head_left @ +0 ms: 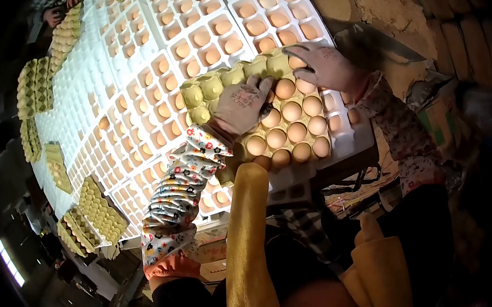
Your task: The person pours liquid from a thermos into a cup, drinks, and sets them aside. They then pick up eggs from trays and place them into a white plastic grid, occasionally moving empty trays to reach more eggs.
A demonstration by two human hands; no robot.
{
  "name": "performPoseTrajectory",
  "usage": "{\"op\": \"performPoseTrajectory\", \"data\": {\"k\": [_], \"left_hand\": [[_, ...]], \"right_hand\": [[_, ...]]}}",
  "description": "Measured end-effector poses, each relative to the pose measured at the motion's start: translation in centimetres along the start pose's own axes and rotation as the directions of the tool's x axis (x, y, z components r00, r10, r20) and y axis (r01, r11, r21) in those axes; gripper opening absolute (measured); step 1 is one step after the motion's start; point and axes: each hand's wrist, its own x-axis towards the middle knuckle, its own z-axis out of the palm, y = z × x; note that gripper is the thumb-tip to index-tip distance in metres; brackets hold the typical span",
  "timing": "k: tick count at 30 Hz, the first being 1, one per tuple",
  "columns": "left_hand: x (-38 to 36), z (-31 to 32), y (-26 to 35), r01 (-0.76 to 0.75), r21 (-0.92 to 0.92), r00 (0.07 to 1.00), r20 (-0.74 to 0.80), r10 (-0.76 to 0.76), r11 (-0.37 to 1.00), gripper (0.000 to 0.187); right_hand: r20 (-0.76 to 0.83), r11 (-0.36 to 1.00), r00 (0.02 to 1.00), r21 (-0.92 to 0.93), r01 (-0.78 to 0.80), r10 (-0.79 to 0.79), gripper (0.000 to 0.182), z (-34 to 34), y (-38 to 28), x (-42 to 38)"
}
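A yellow-green pulp egg tray [211, 89] lies over the white foam trays, with brown eggs [292, 111] in its right and near cups; several cups at its far left hold none. My left hand [243, 107], in a greyish glove, reaches across the middle of this tray. Its fingers curl around an egg [270, 96] that is mostly hidden by them. At the tray's far right corner is my right hand [332, 69], gloved too, with fingers and thumb bent around an egg [296, 62]. Both forearms wear flowered sleeves.
White foam trays [231, 2] with eggs in square cells cover the wide table. Stacks of pulp trays [102, 210] line its left side. Another person's hands [54, 17] show at the top left. Sacks [465, 43] lie at the right.
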Motion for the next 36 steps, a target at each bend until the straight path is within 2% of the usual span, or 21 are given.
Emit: {"op": "performPoseTrajectory", "data": {"k": [2,3,5,6,7,10,11,13,17,19,20,21,22,23,25,26,29,31,33,35,36], "left_hand": [[-0.8,0.3,0.4,0.06,-0.217,0.994,-0.075,-0.078,0.974,0.054],[-1.4,0.1,0.4,0.053,-0.529,0.966,-0.187,-0.177,0.847,0.046],[-1.7,0.5,0.3,0.072,-0.996,0.88,0.039,-0.474,0.052,0.039],[-1.6,-0.4,0.7,-0.079,-0.909,0.828,0.169,-0.535,-0.408,0.035],[-1.4,-1.5,1.3,-0.09,-0.876,0.823,0.203,-0.531,-0.474,0.032],[0.3,-2.3,1.9,0.362,-0.91,0.834,0.22,-0.506,0.201,0.04],[1.0,-1.1,3.2,0.199,-0.629,0.907,-0.173,-0.384,0.752,0.043],[2.7,0.3,4.5,0.207,0.018,0.978,0.011,-0.207,0.978,0.059],[3.2,0.2,2.5,0.191,-0.353,0.974,-0.045,-0.22,0.916,0.054],[1.2,-1.0,2.2,0.232,-0.954,0.939,0.168,-0.3,0.188,0.038],[0.2,-0.8,2.0,0.111,-0.993,0.949,0.114,-0.293,-0.029,0.038],[-0.5,-0.5,2.0,-0.019,-0.968,0.95,0.06,-0.307,-0.249,0.039],[-0.5,-0.8,2.4,-0.007,-0.986,0.954,0.043,-0.296,-0.166,0.042],[-0.6,0.1,2.6,0.1,-0.971,0.957,0.034,-0.29,0.215,0.043],[0.3,0.0,5.4,0.155,-0.253,0.987,0.081,-0.138,0.955,0.035],[1.2,-0.1,6.6,0.047,0.276,0.984,0.154,-0.093,0.96,0.033],[2.1,0.8,7.4,-0.004,0.274,0.996,0.089,-0.021,0.962,0.024],[1.8,0.3,5.5,-0.022,0.167,0.998,0.07,0.011,0.986,0.026],[1.7,-2.8,3.5,0.221,-0.222,0.951,-0.167,-0.26,0.95,0.029],[2.4,-3.7,-1.3,0.229,-0.201,0.874,-0.389,-0.292,0.953,0.031],[2.8,-4.4,-2.8,0.268,-0.349,0.883,-0.285,-0.374,0.898,0.03]], "right_hand": [[0.015,0.964,0.994,-0.239,0.113,-0.113,0.042,1.1,0.2,-0.9],[-0.023,0.996,0.999,0.082,0.046,-0.044,0.041,1.0,0.4,-1.5],[-0.035,0.747,0.993,0.663,-0.058,0.109,0.039,0.3,1.0,-2.1],[-0.087,0.594,0.976,0.803,-0.05,0.199,0.035,-0.9,0.0,-3.2],[-0.111,0.418,0.949,0.908,-0.023,0.294,0.031,-2.1,-1.0,-4.5],[-0.002,0.757,0.967,0.622,-0.199,0.256,0.03,-1.9,0.0,-5.8],[0.115,0.819,0.956,0.494,-0.291,0.27,0.031,-3.1,-2.8,-5.3],[0.01,0.97,0.998,-0.236,-0.056,0.06,0.055,0.3,-3.4,-5.5],[-0.007,0.997,0.999,-0.067,0.037,-0.038,0.055,2.1,-0.2,-5.3],[-0.097,0.966,0.995,0.257,0.03,-0.005,0.047,1.1,0.5,-6.1],[-0.152,0.789,0.985,0.613,0.027,0.085,0.035,1.3,1.6,-6.6],[0.0,0.323,0.947,0.94,-0.11,0.322,0.031,0.8,1.7,-7.4],[-0.114,0.403,0.913,0.913,-0.059,0.391,0.032,0.6,2.9,-7.5],[-0.224,0.478,0.866,0.878,-0.019,0.446,0.032,0.7,4.0,-7.3],[-0.277,0.787,0.876,0.593,-0.167,0.395,0.034,0.3,5.0,-6.0],[-0.314,0.924,0.914,0.357,-0.138,0.258,0.036,0.1,5.0,-5.2],[-0.34,0.831,0.893,0.553,-0.064,0.295,0.038,1.2,5.3,-3.6],[-0.291,0.627,0.895,0.779,0.017,0.338,0.035,1.2,6.1,-5.0],[-0.306,0.521,0.881,0.85,0.082,0.361,0.032,2.5,6.1,-7.4],[-0.306,0.408,0.857,0.904,0.126,0.415,0.031,4.0,5.0,-11.5],[-0.307,0.367,0.844,0.919,0.143,0.441,0.031,4.1,4.7,-13.6]]}}
